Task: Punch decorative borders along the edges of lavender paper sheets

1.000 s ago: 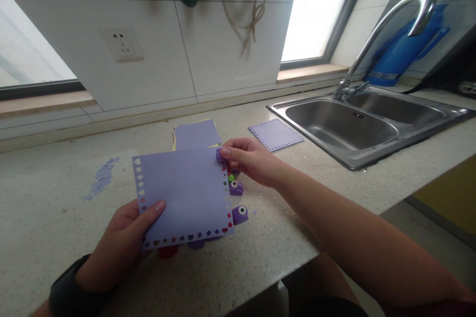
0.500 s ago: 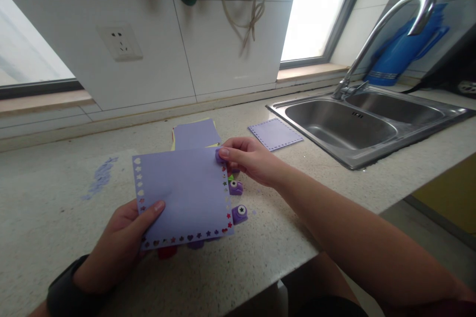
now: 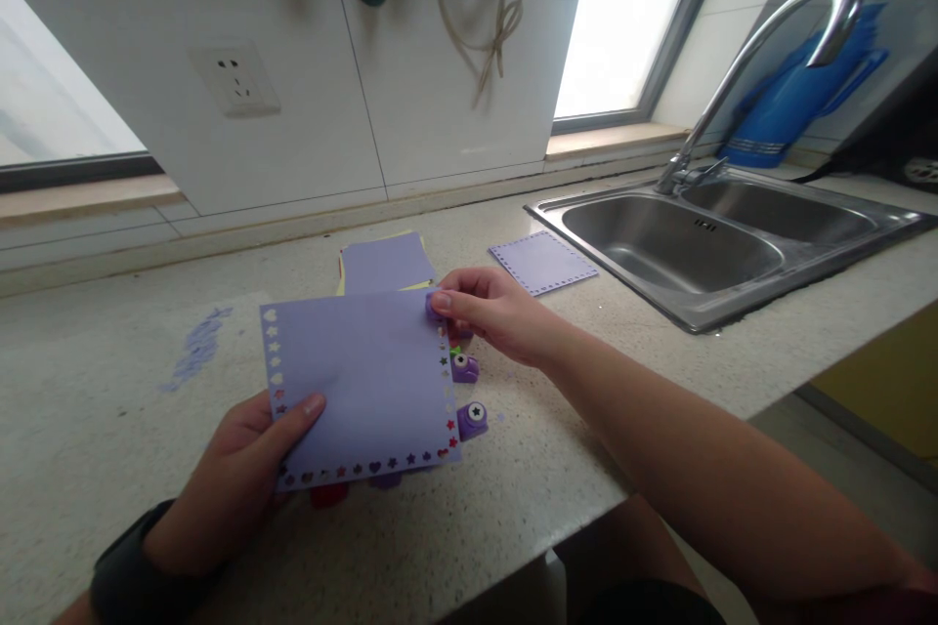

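Note:
My left hand [image 3: 241, 469] grips the lower left corner of a purple paper sheet [image 3: 359, 381], thumb on top. Small heart and star holes run along the sheet's left, bottom and right edges. My right hand [image 3: 494, 312] pinches a small purple craft punch [image 3: 434, 305] against the sheet's upper right corner. Two more purple punches [image 3: 464, 368] [image 3: 473, 418] lie on the counter just right of the sheet. A red punch [image 3: 328, 495] peeks out below the sheet.
A stack of purple and yellow paper [image 3: 387, 264] lies behind the sheet. A punched purple square [image 3: 542, 263] rests near the steel double sink [image 3: 725, 249] with its tap [image 3: 762, 49]. The speckled counter [image 3: 103, 391] edge runs close to me.

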The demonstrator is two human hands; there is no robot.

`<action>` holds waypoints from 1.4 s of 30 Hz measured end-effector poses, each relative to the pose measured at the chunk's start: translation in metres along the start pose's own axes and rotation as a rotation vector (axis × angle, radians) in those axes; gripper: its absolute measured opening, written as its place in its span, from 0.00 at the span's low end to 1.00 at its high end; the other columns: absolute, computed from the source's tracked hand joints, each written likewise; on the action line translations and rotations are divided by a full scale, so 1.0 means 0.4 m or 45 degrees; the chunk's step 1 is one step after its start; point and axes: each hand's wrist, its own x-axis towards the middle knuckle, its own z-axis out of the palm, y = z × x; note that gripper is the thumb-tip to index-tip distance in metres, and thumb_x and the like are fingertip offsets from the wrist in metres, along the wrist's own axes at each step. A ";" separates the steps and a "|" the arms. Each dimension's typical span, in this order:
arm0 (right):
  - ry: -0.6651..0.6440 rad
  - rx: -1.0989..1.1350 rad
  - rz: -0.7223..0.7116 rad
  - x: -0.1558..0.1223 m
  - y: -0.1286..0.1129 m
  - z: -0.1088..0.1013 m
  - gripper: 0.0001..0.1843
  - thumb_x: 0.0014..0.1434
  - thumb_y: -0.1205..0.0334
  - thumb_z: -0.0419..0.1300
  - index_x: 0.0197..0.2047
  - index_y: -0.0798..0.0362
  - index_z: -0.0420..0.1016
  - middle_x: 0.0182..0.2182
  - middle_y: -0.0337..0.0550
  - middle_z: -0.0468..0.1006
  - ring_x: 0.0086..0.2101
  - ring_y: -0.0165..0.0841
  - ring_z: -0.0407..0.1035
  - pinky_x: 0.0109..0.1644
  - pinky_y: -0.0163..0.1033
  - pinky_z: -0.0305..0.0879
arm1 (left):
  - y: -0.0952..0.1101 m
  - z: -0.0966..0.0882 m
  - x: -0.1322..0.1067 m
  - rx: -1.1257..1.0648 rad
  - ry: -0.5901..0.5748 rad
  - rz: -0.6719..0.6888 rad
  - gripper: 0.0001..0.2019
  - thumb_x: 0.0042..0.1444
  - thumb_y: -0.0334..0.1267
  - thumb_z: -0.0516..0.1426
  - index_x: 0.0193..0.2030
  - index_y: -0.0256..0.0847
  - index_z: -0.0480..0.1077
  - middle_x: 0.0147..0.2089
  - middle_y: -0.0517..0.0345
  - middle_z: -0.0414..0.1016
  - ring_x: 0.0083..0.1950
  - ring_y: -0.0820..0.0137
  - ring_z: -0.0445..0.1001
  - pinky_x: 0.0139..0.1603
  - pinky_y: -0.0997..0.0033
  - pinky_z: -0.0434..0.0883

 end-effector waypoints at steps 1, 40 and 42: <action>0.002 -0.005 -0.003 0.000 0.000 0.000 0.17 0.57 0.48 0.70 0.34 0.54 0.76 0.25 0.38 0.77 0.26 0.27 0.70 0.28 0.33 0.64 | 0.000 0.000 0.001 0.002 0.000 0.003 0.14 0.49 0.46 0.68 0.38 0.40 0.75 0.27 0.54 0.81 0.23 0.58 0.79 0.21 0.61 0.79; 0.041 -0.020 -0.009 0.002 0.007 0.004 0.17 0.57 0.49 0.69 0.33 0.54 0.75 0.24 0.39 0.77 0.24 0.28 0.70 0.26 0.33 0.62 | -0.007 -0.013 0.001 -0.013 0.025 0.014 0.21 0.47 0.42 0.69 0.47 0.38 0.75 0.34 0.51 0.84 0.27 0.54 0.82 0.22 0.60 0.80; 0.046 -0.035 -0.010 0.002 0.009 0.003 0.17 0.57 0.48 0.69 0.33 0.54 0.75 0.25 0.39 0.77 0.25 0.28 0.70 0.26 0.33 0.63 | -0.007 -0.013 0.002 -0.009 0.002 0.025 0.20 0.48 0.43 0.69 0.46 0.38 0.75 0.33 0.51 0.84 0.26 0.55 0.82 0.22 0.59 0.80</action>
